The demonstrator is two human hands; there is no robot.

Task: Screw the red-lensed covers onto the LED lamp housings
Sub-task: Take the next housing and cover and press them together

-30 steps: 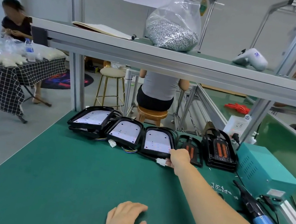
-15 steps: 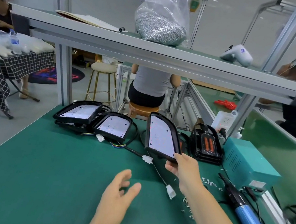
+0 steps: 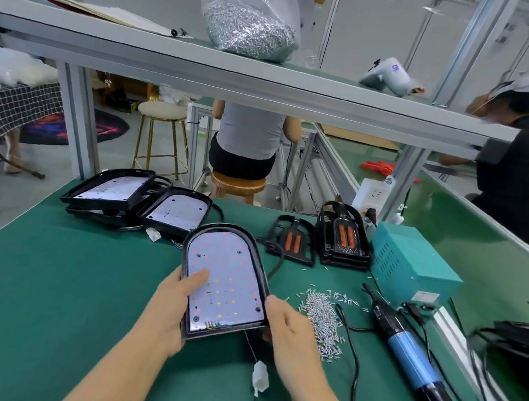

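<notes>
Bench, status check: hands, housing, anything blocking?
Left hand and right hand both grip one LED housing, board up. No red-lensed cover fitted yet. Loose screws beside it, nothing blocking.

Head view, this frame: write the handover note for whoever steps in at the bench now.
Left hand and right hand grip one LED housing by its sides, board facing up, no cover on it.
Two more open housings lie at the far left.
Red-lensed covers are stacked far right, with one loose cover beside them.
Screw pile and electric screwdriver lie to the right.
No cover is seen fitted; all fastening is left.
</notes>
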